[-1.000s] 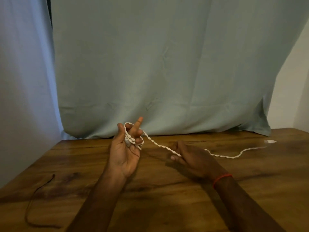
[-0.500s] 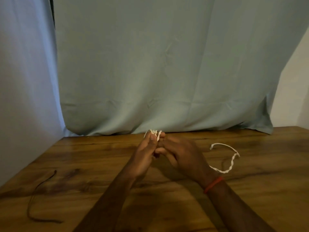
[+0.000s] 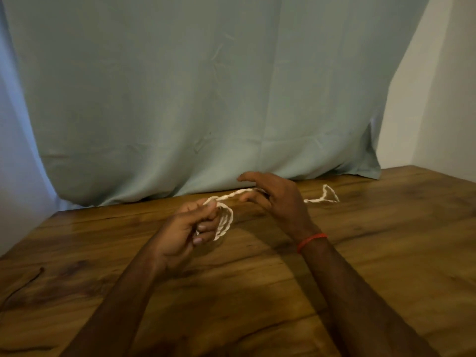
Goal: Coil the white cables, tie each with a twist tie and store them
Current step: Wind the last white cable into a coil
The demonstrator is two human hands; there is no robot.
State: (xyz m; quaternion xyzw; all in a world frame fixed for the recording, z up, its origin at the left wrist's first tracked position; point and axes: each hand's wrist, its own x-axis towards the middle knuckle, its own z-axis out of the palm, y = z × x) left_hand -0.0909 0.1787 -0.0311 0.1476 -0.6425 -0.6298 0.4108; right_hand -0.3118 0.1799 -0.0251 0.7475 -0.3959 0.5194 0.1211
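**White cable part-coiled, held above table centre**

Twisted white cable [image 3: 224, 222]: loops hang from left hand [image 3: 184, 229], fingers curled round them, thumb pressing on top. One strand runs up-right into right hand [image 3: 279, 202], held between thumb and fingers, index finger straight. Loose tail lies on brown wooden table [image 3: 386, 253] just right of that hand. Red band [image 3: 312, 242] on right wrist. Thin dark cord [image 3: 20, 288] at table's left edge, well apart. Pale green cloth [image 3: 206, 86] behind.

A single wide-angle camera, worn on the person's head, is looking forward and down across the brown wooden table [image 3: 386, 266], facing the pale green cloth backdrop [image 3: 206, 99]. It is sitting close, the left hand [image 3: 184, 228] and right hand [image 3: 279, 199] filling mid-frame.
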